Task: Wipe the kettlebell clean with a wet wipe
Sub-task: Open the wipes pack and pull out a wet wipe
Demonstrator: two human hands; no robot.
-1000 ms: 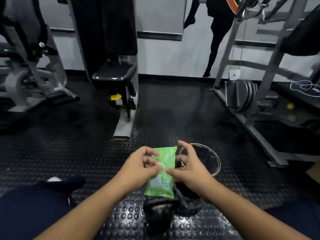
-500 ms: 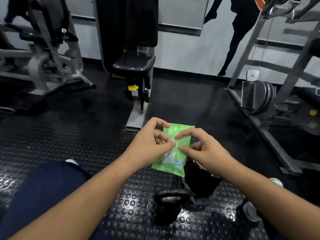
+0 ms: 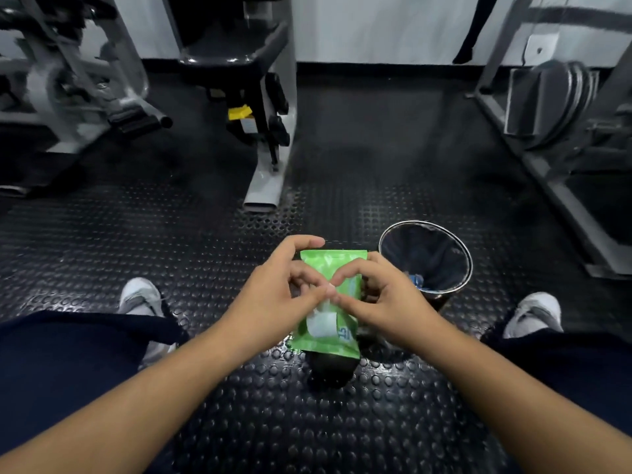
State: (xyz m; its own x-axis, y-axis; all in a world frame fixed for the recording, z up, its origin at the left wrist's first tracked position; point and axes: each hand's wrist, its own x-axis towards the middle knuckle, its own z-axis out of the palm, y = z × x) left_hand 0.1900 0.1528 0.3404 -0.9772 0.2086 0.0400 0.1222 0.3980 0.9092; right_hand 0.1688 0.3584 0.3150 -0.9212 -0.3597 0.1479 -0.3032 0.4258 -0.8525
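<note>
A green pack of wet wipes (image 3: pixel 333 333) is held up in front of me by both hands. My left hand (image 3: pixel 273 295) grips its left side with curled fingers. My right hand (image 3: pixel 383 299) holds the right side, its thumb and forefinger pinching at the white flap on the pack's front. The black kettlebell (image 3: pixel 330 371) stands on the floor right below the pack, mostly hidden by it.
A black waste bin (image 3: pixel 427 230) with a metal rim stands on the studded rubber floor just right of my hands. My knees and grey shoes (image 3: pixel 140 297) flank the kettlebell. A gym machine's seat and base (image 3: pixel 263 186) stand ahead, with a weight-plate rack (image 3: pixel 547 104) at the right.
The view tilted downward, bringing my knees, shoes and the whole bin into sight. My right fingers moved onto the pack's flap; both hands keep holding the pack above the kettlebell.
</note>
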